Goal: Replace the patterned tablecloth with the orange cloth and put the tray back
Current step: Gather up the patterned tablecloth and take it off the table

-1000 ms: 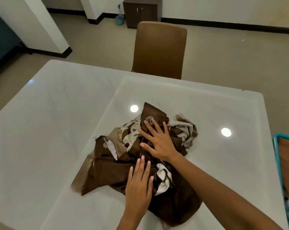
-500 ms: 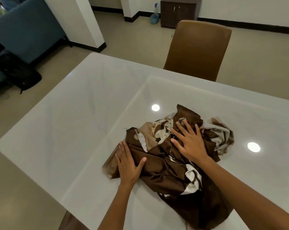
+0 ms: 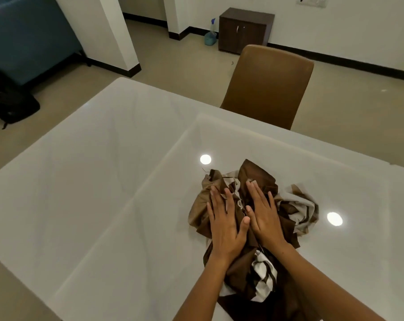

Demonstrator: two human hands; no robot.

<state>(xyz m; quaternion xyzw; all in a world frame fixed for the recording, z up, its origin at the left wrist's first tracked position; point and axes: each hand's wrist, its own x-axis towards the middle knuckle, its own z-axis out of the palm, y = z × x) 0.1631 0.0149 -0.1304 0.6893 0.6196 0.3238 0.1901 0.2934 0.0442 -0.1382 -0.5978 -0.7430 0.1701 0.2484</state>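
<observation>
Currently both grips flat, holding nothing: left hand (image 3: 224,224) and right hand (image 3: 263,216) press bunched patterned tablecloth (image 3: 249,272); glossy desk (image 3: 103,181) could let it slide off.

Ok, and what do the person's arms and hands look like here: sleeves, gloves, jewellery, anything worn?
Both forearms are bare as far as the frame shows; no sleeve edge is in view. The left hand and right hand wear no gloves, and no rings, watch or bracelets show. The fingernails look short and unpainted.

Crumpled cloth tablecloth (image 3: 247,269) on glossy, smooth table (image 3: 103,181).
</observation>
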